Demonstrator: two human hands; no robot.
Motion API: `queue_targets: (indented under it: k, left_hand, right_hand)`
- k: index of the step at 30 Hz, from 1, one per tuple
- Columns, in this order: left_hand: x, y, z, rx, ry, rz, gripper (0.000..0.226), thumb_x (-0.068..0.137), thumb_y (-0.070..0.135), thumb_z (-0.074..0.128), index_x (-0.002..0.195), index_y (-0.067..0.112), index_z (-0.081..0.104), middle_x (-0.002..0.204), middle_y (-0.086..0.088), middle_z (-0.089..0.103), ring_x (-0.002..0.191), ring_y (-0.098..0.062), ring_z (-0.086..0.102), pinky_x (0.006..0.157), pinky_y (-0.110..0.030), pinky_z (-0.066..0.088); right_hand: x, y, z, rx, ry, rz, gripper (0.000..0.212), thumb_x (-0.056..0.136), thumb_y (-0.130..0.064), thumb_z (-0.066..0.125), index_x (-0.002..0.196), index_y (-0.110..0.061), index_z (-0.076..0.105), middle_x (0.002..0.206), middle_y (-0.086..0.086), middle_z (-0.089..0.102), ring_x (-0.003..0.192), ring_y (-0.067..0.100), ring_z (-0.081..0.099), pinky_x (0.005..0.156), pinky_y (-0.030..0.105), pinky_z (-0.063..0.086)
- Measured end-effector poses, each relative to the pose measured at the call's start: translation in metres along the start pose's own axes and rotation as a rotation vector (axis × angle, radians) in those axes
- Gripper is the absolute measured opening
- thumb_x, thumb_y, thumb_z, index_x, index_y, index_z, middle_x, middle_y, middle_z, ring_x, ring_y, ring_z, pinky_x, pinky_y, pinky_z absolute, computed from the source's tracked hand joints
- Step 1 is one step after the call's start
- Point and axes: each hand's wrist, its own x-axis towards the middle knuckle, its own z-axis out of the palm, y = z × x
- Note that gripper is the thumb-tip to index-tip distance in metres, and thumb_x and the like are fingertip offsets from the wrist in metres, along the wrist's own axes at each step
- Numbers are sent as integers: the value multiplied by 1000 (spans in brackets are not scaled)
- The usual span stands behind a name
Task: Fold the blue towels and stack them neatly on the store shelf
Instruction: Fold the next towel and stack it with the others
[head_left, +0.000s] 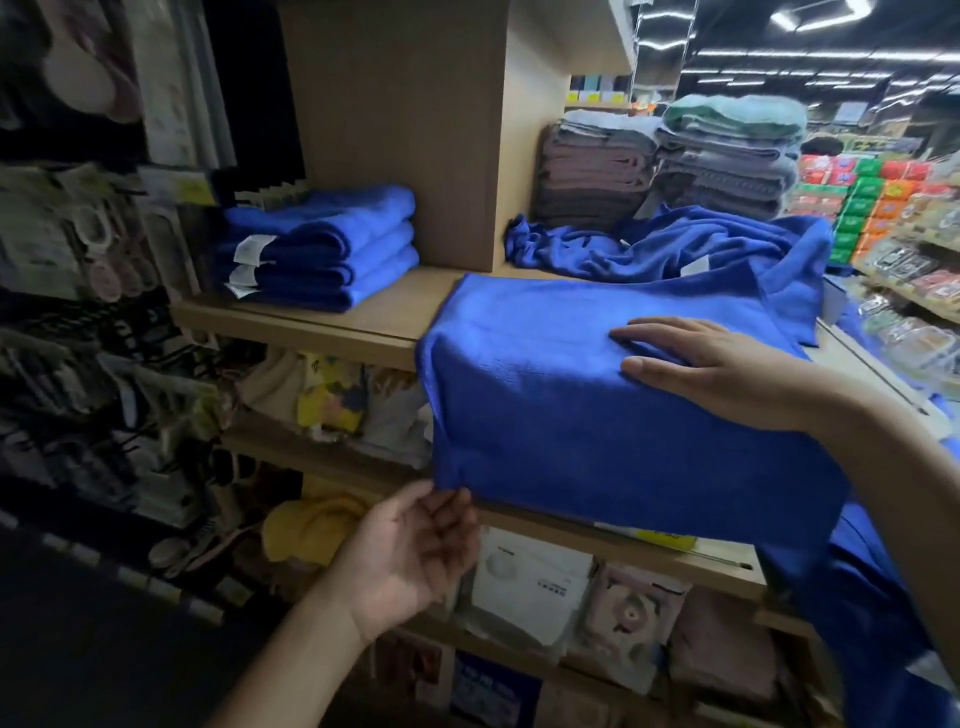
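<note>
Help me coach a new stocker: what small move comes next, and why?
Probably the left hand should lift its pinched corner onto the shelf, folding the towel in half: the right hand lies flat on the top part, and the rest hangs over the edge.

Head camera, close, looking down onto shelf (363, 314).

Bare skin runs the full visible length of the person's left forearm (291, 654) and right forearm (898, 467). The left grip (415, 551) and right grip (727, 364) are bare as well, with slender fingers and short nails.
</note>
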Motion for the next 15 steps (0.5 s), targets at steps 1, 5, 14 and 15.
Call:
queue_targets:
  k: [1,5,14,15]
  left_hand:
    - [1,1,-2,-20,-12,-4,28,69,20,79,88,-1,77,90,-15,70,75,-29,71,64,-41,60]
    - [1,6,-12,-66,-80,-27,37,62,17,89,94,2,77,90,-13,67,78,-27,68,62,-39,57]
    - [-8,26,-27,-67,-121,-85,29,56,12,93,74,6,71,78,-5,60,68,-17,59,49,-30,47]
    - [-9,28,-28,-38,-99,-96,26,59,12,91,73,7,70,77,-3,58,65,-16,57,47,-28,45]
  right_hand:
    - [0,0,0,5,4,-4,81,76,-86,29,147,-51,41,158,-25,34,149,4,25,123,40,22]
    - [-1,-2,1,6,-10,-5,79,78,-84,30,148,-51,39,157,-27,33,149,3,24,122,38,21]
    - [-4,-7,-2,14,10,-5,74,81,-79,34,148,-49,41,156,-24,36,148,6,26,121,39,23]
    - [-4,-8,-2,15,15,-5,74,81,-79,34,147,-49,42,156,-23,36,148,6,26,121,39,24]
